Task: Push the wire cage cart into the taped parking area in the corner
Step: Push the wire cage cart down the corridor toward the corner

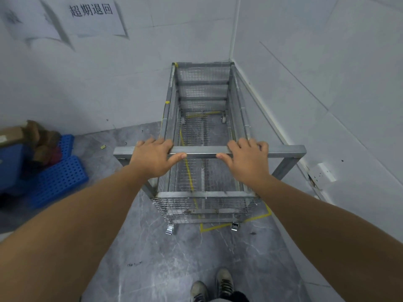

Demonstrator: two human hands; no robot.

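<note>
A grey wire cage cart (202, 131) stands lengthwise in the corner, its far end against the back wall and its right side close to the right wall. My left hand (153, 158) and my right hand (246, 159) both grip the cart's metal handle bar (201, 150), thumbs under it. Yellow tape (214, 227) marks a rectangle on the floor. The tape's near line shows just past the cart's near casters, and its left line runs under the mesh floor, inside the cart's left side.
Blue perforated plastic pallets (58, 177) with cardboard and brown items sit on the floor at left. A white wall socket (322, 172) is low on the right wall. Paper signs (91, 16) hang on the back wall. My shoes (213, 286) are on the grey marbled floor.
</note>
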